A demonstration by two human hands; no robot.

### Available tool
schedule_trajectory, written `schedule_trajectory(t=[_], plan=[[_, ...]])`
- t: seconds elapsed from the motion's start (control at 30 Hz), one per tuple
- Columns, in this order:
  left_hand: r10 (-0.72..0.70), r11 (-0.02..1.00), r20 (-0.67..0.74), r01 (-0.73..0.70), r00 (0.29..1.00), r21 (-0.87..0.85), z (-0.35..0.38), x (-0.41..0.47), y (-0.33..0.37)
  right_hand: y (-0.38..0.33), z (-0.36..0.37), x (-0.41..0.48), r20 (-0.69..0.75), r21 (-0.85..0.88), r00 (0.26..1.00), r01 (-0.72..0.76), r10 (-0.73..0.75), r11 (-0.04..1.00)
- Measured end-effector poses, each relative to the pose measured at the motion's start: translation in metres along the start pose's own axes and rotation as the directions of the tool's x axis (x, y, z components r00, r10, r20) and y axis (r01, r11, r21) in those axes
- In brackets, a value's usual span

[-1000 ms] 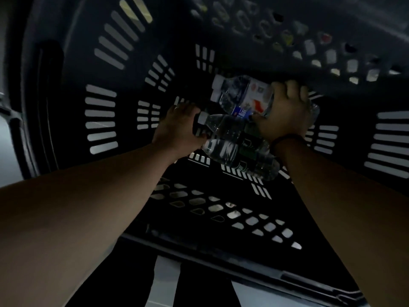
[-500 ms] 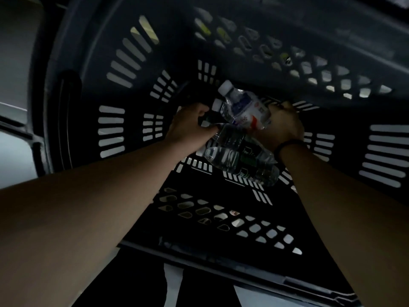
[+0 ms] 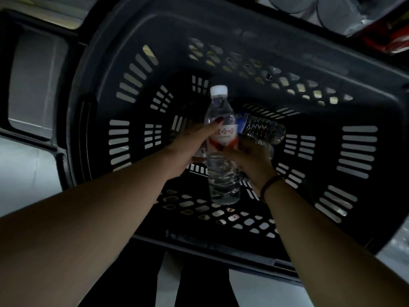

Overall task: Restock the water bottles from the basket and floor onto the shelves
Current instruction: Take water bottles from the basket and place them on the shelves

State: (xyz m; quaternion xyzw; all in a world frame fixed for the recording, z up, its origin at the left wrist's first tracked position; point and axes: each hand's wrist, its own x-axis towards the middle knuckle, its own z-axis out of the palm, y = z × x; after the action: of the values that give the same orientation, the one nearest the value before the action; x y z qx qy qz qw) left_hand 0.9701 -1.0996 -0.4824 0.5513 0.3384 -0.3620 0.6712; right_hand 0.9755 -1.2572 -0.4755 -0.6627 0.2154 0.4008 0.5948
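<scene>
A clear water bottle (image 3: 223, 173) with a white cap and a red-and-white label stands upright above the dark slotted basket (image 3: 132, 85). My left hand (image 3: 190, 145) grips it at the label from the left, one finger across its front. My right hand (image 3: 250, 160) holds it from the right, with the thumb on the label. A second clear bottle (image 3: 263, 129) with a blue label lies on its side just behind my right hand; whether that hand also holds it is hidden. The scene is dim.
The basket fills most of the view, and its near rim (image 3: 221, 247) lies below my forearms. A dark frame (image 3: 13, 63) stands at the left over pale floor (image 3: 22, 173). Grey round items (image 3: 332, 9) and red packaging (image 3: 387, 41) show at the top right.
The red-labelled bottle has turned from lying on its side to upright and risen out of the pile. My left hand has shifted onto it. The view has pulled back from the basket.
</scene>
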Motion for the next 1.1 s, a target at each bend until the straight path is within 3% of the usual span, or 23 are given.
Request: schedule_trajectory(t=[0.13,0.33,0.47,0.6,0.7,0.9,1.1], plan=[[-0.035,0.984,0.057,0.045,0.998,-0.172,0.002,-0.003,-0.002,-0.003,0.021,-0.002,-0.012,0.05,1.0,-0.015,0.015,0.999],[-0.088,0.944,0.024,0.091,0.996,-0.317,-0.015,0.006,-0.009,0.001,0.031,0.005,0.004,0.081,0.997,-0.083,0.083,0.993],[0.026,0.941,0.033,-0.013,0.999,-0.339,-0.027,0.009,-0.016,0.007,0.012,0.011,-0.117,0.258,0.985,-0.095,0.129,0.961],[-0.059,0.933,-0.09,0.023,0.994,-0.359,-0.035,0.015,-0.013,0.007,-0.017,0.028,-0.299,0.305,0.943,-0.047,0.142,0.951],[-0.074,0.934,-0.143,0.019,0.987,-0.356,-0.043,0.021,-0.015,0.003,-0.034,0.045,-0.341,0.23,0.93,-0.06,0.138,0.971],[-0.046,0.941,-0.167,-0.013,0.985,-0.337,-0.049,0.03,-0.022,0.007,-0.049,0.084,-0.347,-0.133,0.932,0.062,-0.105,0.989],[-0.056,0.889,-0.091,0.008,0.994,-0.458,-0.045,0.037,-0.022,0.018,-0.05,0.11,-0.325,-0.358,0.939,-0.013,-0.112,0.933]])
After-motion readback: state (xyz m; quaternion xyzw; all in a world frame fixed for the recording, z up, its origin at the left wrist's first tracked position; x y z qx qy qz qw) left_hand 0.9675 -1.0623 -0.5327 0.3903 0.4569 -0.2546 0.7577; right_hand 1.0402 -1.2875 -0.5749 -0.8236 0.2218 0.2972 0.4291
